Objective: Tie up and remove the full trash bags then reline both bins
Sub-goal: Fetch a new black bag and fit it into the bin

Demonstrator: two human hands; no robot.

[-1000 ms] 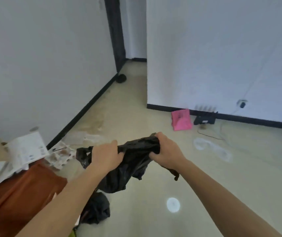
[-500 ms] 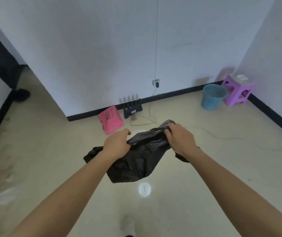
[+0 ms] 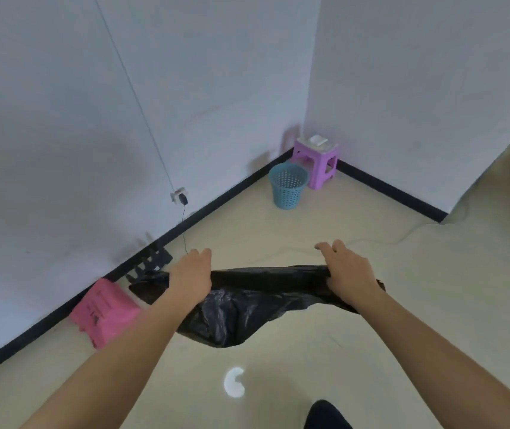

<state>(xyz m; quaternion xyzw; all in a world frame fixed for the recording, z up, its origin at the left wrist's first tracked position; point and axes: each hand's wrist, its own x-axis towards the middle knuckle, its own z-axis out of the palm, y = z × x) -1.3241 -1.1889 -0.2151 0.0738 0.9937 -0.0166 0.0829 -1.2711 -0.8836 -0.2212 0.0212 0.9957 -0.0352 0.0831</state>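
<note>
left hand (image 3: 190,274), right hand (image 3: 348,270) farther apart, bag (image 3: 247,301) stretched

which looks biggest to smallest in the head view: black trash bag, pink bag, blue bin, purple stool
1. black trash bag, though nearest the camera.
2. pink bag.
3. blue bin and purple stool look alike: unranked.
</note>
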